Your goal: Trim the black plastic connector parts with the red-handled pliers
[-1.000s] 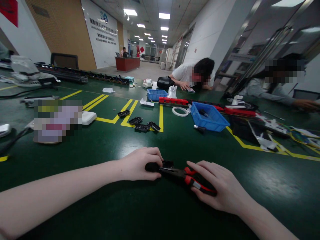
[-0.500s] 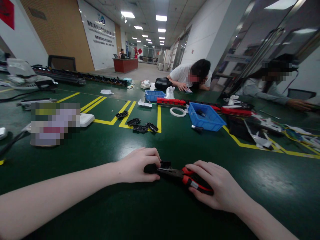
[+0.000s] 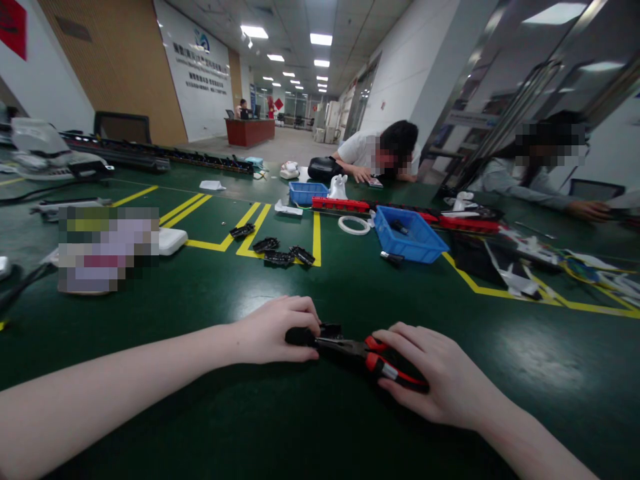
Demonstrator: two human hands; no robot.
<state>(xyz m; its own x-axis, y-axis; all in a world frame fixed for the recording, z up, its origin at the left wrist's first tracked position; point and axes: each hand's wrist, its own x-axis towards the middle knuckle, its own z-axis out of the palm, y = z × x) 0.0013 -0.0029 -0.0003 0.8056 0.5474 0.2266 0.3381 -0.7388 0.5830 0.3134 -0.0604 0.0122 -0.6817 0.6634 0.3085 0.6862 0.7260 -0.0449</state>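
Note:
My left hand (image 3: 284,331) is closed round a small black part (image 3: 331,331), holding it just over the green table (image 3: 280,420). Most of that part is hidden by the fingers. In my right hand (image 3: 433,373) is a pair of needle-nose pliers (image 3: 373,350) with red and black handles, the fingers wrapped about the grips. The jaws point left and reach the black part beside my left fingertips; whether they grip it I cannot tell. Farther up the table lie several similar black parts (image 3: 279,257).
A blue bin (image 3: 415,243) with something black in it stands ahead on the right, near a white ring (image 3: 354,225) and a red rail (image 3: 345,205). A smaller blue bin (image 3: 309,193) is behind. A white box (image 3: 173,241) lies left. Two people sit across the table.
The camera view has shifted very slightly. Both hands, the black part and the pliers keep nearly the same positions.

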